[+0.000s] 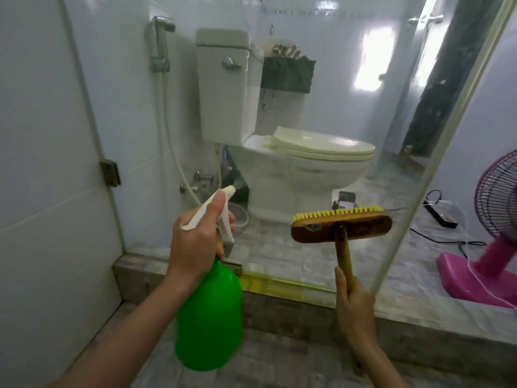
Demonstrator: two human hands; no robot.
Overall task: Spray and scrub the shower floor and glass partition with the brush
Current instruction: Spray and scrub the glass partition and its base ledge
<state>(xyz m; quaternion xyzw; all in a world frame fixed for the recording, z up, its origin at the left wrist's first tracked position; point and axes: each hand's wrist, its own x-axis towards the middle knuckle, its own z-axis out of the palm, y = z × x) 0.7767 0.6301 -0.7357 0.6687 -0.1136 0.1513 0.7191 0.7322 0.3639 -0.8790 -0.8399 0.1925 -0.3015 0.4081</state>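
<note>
spray bottle (208, 317): green body; white trigger head; 7 o'clock | brush (341, 226): brown wooden block; yellow bristles; tan handle; 4 o'clock | toilet (293, 163): cream-white; centre | fan (492, 247): pink base; magenta grille; 3 o'clock | cloth (286, 77): dark green; 12 o'clock | floor (279, 365): mottled grey tiles | wall (42, 135): white tiles

One spray bottle (209, 317), one brush (341, 226), one toilet (293, 155), one fan (493, 247) — two hands (195, 242) (355, 301)

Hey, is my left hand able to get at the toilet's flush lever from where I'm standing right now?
Probably not. The glass partition stands between the left hand and the flush lever, and that hand already grips the green spray bottle.
</note>
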